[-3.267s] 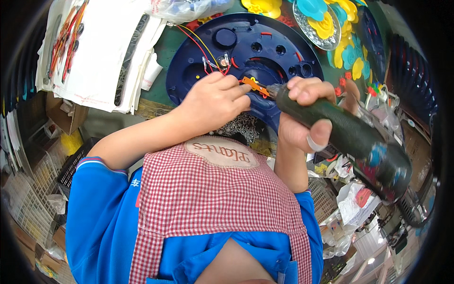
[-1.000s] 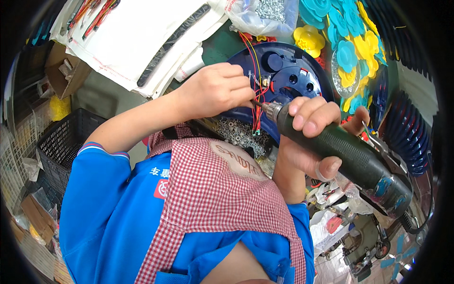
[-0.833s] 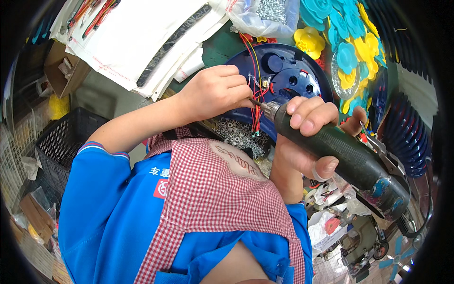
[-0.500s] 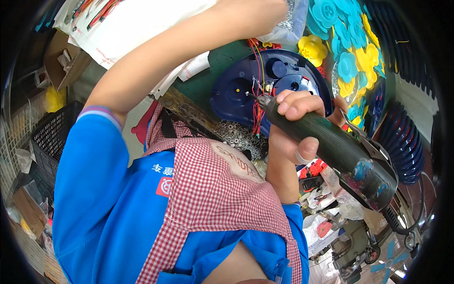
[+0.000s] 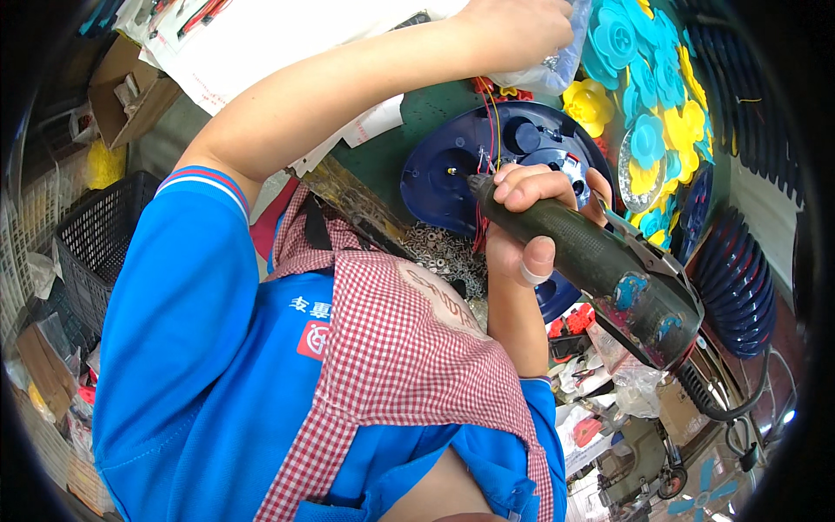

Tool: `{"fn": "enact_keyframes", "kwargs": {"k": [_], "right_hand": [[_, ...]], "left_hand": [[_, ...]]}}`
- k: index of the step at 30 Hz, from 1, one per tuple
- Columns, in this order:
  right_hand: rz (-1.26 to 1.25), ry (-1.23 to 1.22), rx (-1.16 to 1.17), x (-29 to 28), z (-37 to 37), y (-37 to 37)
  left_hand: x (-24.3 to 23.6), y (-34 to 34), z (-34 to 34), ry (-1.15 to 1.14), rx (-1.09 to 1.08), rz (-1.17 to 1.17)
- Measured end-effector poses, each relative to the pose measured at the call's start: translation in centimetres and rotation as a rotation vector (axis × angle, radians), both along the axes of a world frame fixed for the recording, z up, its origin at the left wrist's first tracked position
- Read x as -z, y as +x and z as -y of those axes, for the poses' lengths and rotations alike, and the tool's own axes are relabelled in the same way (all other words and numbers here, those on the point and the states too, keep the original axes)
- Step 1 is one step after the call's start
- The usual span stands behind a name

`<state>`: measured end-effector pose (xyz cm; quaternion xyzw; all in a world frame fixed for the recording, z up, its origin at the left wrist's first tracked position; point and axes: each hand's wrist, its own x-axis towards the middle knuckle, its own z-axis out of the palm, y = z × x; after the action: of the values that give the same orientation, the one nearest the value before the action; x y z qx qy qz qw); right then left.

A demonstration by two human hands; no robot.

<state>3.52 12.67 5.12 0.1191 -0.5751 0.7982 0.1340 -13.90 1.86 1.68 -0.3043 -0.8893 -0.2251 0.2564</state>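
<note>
Clearly, everything hung on how the thick, dark cylindrical power screwdriver [image 5: 600, 268] lined up with the small yellow-centred round post [image 5: 451, 171] at the left end of the oblong, glossy navy-blue plastic shell [image 5: 430, 198]. The right hand [image 5: 532, 187] had its grip wrapped round the tool's front part, fingers over the far side and thumb along the near one. The tool's long axis slanted from its butt, near and right, to its nose, far and left, so that the post lay to the left of the grip and a little farther off. The nose ended just beside the post; whether the bit touched it could not be told.

The shell lay on the green surface [image 5: 424, 103], its length running roughly left to right, its right part half hidden behind the right hand, with thin red and yellow wires [image 5: 492, 117] trailing over its far edge. Well apart on the far side, the left hand [image 5: 519, 33] was at the translucent plastic bag [image 5: 567, 74] of small silvery pieces. Its fingertips were too hidden to tell whether that grip had closed on anything. Of the two, the right hand was nearer the post.
</note>
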Motion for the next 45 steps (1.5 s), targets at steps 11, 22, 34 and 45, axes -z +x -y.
{"fn": "enact_keyframes", "kwargs": {"k": [11, 22, 34, 45], "right_hand": [[-0.211, 0.040, -0.251, 1.8, -1.0, -0.8], [-0.004, -0.170, -0.089, -1.7, -1.0, 0.5], [-0.146, -0.090, -0.057, -3.6, -5.1, 2.5], [-0.070, -0.026, 0.107, -3.9, -6.7, 4.0]], "left_hand": [[-0.8, 11.2, 6.2, 0.337, 0.252, 0.260], [0.0, 16.6, 6.2, 0.150, 0.268, 0.259], [-1.0, 16.2, 2.9, 0.185, 0.425, 0.247], [-2.5, 16.7, -0.1, 0.068, 0.375, 0.290]]}}
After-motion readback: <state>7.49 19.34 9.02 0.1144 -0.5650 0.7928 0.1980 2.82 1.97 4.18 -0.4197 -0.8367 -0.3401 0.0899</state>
